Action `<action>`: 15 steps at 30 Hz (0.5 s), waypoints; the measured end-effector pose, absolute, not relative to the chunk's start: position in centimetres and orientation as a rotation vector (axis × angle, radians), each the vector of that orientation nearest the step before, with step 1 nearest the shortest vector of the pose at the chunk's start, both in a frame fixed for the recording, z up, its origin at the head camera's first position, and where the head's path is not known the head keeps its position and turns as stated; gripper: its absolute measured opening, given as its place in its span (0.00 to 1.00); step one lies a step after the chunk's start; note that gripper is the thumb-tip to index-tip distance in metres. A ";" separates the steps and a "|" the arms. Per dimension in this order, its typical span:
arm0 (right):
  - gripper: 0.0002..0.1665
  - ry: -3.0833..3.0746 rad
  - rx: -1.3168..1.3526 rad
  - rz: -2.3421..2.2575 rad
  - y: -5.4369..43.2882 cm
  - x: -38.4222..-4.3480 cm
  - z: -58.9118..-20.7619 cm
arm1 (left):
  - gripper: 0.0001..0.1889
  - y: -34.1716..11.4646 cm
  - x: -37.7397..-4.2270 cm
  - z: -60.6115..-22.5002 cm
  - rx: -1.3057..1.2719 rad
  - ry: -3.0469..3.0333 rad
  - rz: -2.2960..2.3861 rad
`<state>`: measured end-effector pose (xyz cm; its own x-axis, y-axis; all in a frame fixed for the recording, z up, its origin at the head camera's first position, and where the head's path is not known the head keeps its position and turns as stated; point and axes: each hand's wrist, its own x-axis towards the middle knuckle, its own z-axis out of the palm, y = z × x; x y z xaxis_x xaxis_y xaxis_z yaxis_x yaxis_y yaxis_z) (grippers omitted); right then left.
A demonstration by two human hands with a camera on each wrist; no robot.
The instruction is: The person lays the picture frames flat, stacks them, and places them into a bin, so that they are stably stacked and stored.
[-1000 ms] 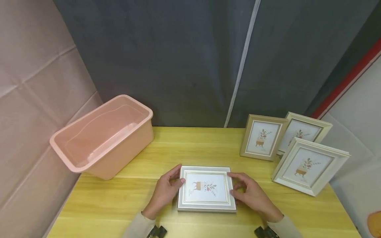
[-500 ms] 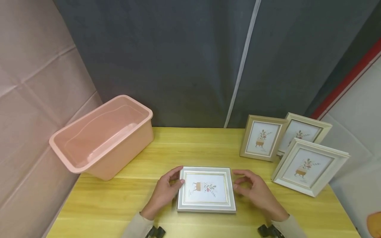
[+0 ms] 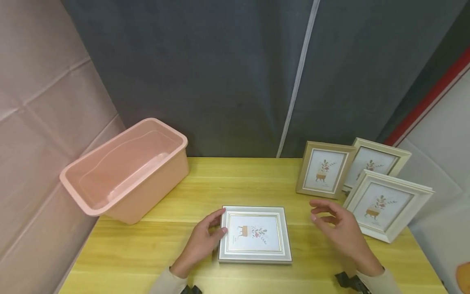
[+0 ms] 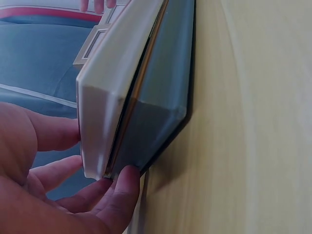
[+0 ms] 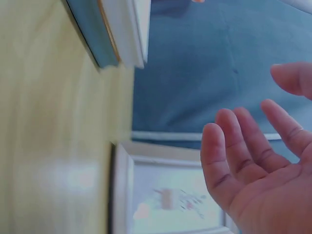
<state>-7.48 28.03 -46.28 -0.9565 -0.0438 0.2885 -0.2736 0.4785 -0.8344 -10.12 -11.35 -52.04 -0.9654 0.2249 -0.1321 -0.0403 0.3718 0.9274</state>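
A silver-white picture frame [image 3: 254,233] with a flower-pot print lies face up at the front middle of the table. In the left wrist view it rests on a second frame [image 4: 158,105], seen edge-on with a dark gap between the two. My left hand [image 3: 200,243] grips the left edge of the stack, thumb near the top face and fingers along the side. My right hand [image 3: 345,230] is in the air right of the stack, fingers loosely bent and holding nothing. It partly covers a standing cream picture frame [image 3: 383,204] in the head view.
Behind the cream frame stand a tan picture frame [image 3: 326,169] and a pale gold picture frame [image 3: 380,157], close together. At the back left is a pink plastic tub [image 3: 158,179]. A dark curtain [image 3: 205,81] borders the back of the wooden table [image 3: 235,179].
My right hand has let go of the stack's right edge and moved right toward the standing frames. My left hand has stayed at the left edge. The stack has barely moved.
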 end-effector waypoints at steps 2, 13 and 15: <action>0.24 -2.449 0.310 1.440 28.6 -7.4 -45.7 | 0.29 -11.4 -10.0 -51.9 0.176 2.396 1.640; 0.27 -2.359 0.333 1.310 31.9 -7.4 -42.5 | 0.31 -11.7 -9.4 -51.8 0.223 2.356 1.634; 0.27 -2.351 0.330 1.299 32.4 -7.4 -42.1 | 0.31 -11.7 -9.4 -51.9 0.244 2.366 1.619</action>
<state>-7.37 32.43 -42.06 -0.8783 0.0006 0.4782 -0.4046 0.5323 -0.7437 -9.37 -11.73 -51.88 -0.9511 0.2840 -0.1211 -0.0101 0.3636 0.9315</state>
